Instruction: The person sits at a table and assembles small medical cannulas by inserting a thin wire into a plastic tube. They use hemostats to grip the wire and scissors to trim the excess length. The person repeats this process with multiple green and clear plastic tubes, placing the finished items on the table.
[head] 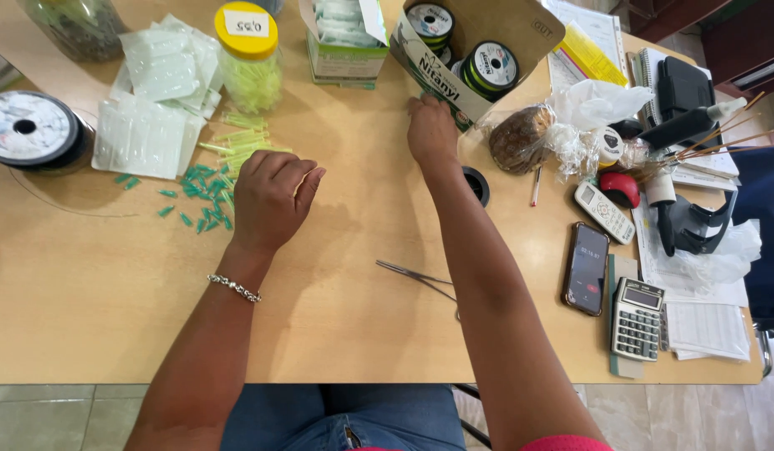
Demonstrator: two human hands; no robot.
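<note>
My left hand (pixel 270 196) hovers over the wooden table (pixel 111 292) with its fingers curled in loosely; whether it holds anything I cannot tell. Just left of it lie several small green plastic caps (pixel 199 196) and pale yellow-green tubes (pixel 237 142). My right hand (pixel 431 129) reaches forward and rests against the lower edge of an open cardboard box (pixel 479 42) that holds spools of thread (pixel 490 67). Thin metal scissors (pixel 416 276) lie on the table beside my right forearm, partly hidden by it.
A yellow-lidded jar (pixel 247 54), clear sachets (pixel 145 125), a large spool (pixel 28 129) and a small carton (pixel 345 42) sit at the back. On the right are a phone (pixel 586 267), calculator (pixel 638 319), remote (pixel 604 213), bagged item (pixel 521 138), papers and a tape dispenser.
</note>
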